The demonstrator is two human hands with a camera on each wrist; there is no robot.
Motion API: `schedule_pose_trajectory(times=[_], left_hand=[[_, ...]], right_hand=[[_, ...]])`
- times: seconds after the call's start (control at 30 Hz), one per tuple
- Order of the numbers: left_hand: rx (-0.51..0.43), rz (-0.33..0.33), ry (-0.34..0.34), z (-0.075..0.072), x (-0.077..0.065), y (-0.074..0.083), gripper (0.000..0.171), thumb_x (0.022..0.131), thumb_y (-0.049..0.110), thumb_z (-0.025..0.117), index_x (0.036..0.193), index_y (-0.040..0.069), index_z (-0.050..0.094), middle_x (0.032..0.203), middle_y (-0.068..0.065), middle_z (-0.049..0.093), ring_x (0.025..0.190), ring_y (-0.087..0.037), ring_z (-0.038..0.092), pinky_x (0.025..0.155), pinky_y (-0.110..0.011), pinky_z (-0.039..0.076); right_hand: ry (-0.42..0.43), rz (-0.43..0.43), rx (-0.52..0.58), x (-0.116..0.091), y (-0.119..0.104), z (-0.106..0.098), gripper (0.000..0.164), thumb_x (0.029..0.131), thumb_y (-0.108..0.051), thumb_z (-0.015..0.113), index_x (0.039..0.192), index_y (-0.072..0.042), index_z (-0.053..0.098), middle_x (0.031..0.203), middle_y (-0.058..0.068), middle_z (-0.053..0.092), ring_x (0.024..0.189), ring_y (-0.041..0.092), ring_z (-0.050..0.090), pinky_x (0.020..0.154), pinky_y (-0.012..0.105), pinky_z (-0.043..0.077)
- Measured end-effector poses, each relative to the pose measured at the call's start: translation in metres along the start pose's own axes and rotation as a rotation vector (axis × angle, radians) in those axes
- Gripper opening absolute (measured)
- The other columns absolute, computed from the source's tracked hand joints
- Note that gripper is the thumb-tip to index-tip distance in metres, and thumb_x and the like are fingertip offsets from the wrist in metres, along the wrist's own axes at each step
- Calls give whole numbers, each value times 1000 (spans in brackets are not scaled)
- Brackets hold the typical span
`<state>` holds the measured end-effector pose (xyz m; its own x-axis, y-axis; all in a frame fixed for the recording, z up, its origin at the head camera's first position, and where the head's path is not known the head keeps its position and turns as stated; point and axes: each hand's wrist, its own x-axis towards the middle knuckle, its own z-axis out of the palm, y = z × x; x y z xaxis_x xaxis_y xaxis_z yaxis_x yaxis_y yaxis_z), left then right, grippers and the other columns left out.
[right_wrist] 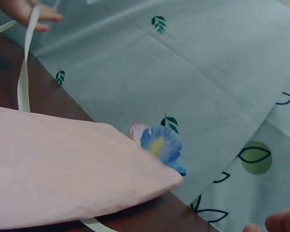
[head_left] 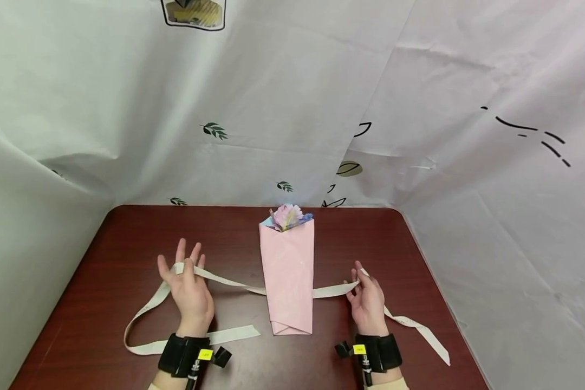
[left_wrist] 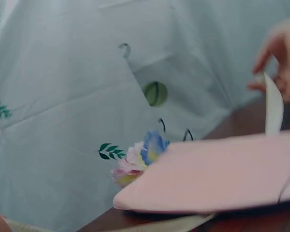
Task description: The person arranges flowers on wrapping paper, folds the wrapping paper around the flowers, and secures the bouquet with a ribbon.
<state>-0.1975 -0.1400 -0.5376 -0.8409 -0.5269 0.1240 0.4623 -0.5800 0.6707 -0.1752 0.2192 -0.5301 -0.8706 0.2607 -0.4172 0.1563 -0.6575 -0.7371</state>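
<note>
A bouquet wrapped in pink paper (head_left: 288,276) lies upright in the head view at mid-table, pink and blue flowers (head_left: 287,215) showing at its top. A cream ribbon (head_left: 329,291) passes under the wrap and comes out at both sides. On the left, my left hand (head_left: 192,298) holds one length between thumb and fingers, other fingers spread. My right hand (head_left: 368,303) pinches the other length close to the wrap's right side. The right wrist view shows the ribbon (right_wrist: 23,87) rising from behind the paper to the left hand (right_wrist: 31,12).
The dark red-brown table (head_left: 234,368) has rounded far corners. A loose ribbon tail curls past the left wrist, and another hangs towards the right edge. Pale printed cloth (head_left: 292,97) stands behind and beside the table. Both wrists wear black straps (head_left: 182,355) with small cameras.
</note>
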Motion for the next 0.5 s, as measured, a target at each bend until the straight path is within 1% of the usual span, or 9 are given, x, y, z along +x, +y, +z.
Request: schedule_pose_trajectory(times=[0.1, 0.17, 0.27, 0.3, 0.33, 0.37, 0.43, 0.47, 0.5], left_hand=[[156, 86, -190, 8, 1, -1, 68, 109, 9, 44, 161, 21, 1, 159, -25, 29, 138, -37, 45, 115, -41, 31], [276, 165, -359, 17, 3, -1, 66, 107, 1, 41, 162, 14, 7, 157, -30, 32, 138, -37, 44, 114, -35, 33], [510, 292, -643, 37, 5, 1, 66, 105, -1, 44, 161, 5, 10, 152, -29, 42, 130, -30, 52, 110, -27, 35], [596, 337, -736, 44, 5, 1, 66, 105, 3, 44, 161, 2, 8, 151, -27, 45, 130, -29, 53, 110, -26, 35], [690, 374, -823, 52, 4, 2, 67, 107, 11, 45, 161, 0, 6, 150, -23, 48, 125, -24, 56, 109, -27, 35], [775, 402, -907, 59, 3, 2, 70, 108, 20, 45, 161, 0, 2, 149, -18, 51, 110, -18, 61, 102, -25, 38], [917, 414, -1062, 75, -2, 1, 78, 109, 39, 42, 161, 3, -4, 150, -9, 52, 78, -9, 57, 88, -25, 43], [974, 409, -1127, 82, -4, 0, 81, 108, 45, 40, 161, 5, -6, 152, -5, 52, 81, -10, 59, 90, -28, 44], [1016, 395, -1190, 88, -7, -1, 82, 108, 47, 40, 162, 7, -8, 153, -1, 50, 72, -8, 53, 82, -29, 45]], right_hand=[[-22, -59, -48, -3, -1, 10, 79, 111, -19, 41, 159, -16, -21, 160, -4, 33, 129, 13, 42, 115, 38, 30], [-54, -122, -160, -2, 0, 18, 82, 111, -18, 41, 158, -20, -26, 163, -1, 28, 127, 15, 44, 109, 34, 36], [-137, -215, -455, 1, 1, 31, 73, 110, -14, 41, 163, -21, -8, 160, 3, 36, 121, 22, 51, 90, 26, 42], [-177, -249, -583, 3, 2, 35, 68, 109, -14, 42, 164, -21, 3, 157, 4, 43, 118, 23, 54, 79, 24, 42], [-231, -278, -695, 3, 1, 40, 62, 109, -11, 43, 163, -19, 14, 152, 5, 49, 116, 25, 57, 75, 21, 42], [-287, -306, -804, 2, 1, 46, 58, 107, -9, 45, 161, -18, 26, 147, 7, 54, 116, 27, 59, 74, 18, 42], [-410, -355, -993, 0, 1, 58, 50, 104, -7, 51, 153, -16, 44, 138, 8, 62, 109, 28, 63, 68, 17, 42], [-472, -375, -1068, -2, 2, 64, 47, 102, -8, 56, 148, -15, 51, 128, 10, 67, 101, 28, 66, 64, 18, 43], [-534, -391, -1129, -3, 3, 70, 45, 100, -9, 60, 144, -15, 56, 117, 11, 71, 92, 25, 68, 63, 20, 47]])
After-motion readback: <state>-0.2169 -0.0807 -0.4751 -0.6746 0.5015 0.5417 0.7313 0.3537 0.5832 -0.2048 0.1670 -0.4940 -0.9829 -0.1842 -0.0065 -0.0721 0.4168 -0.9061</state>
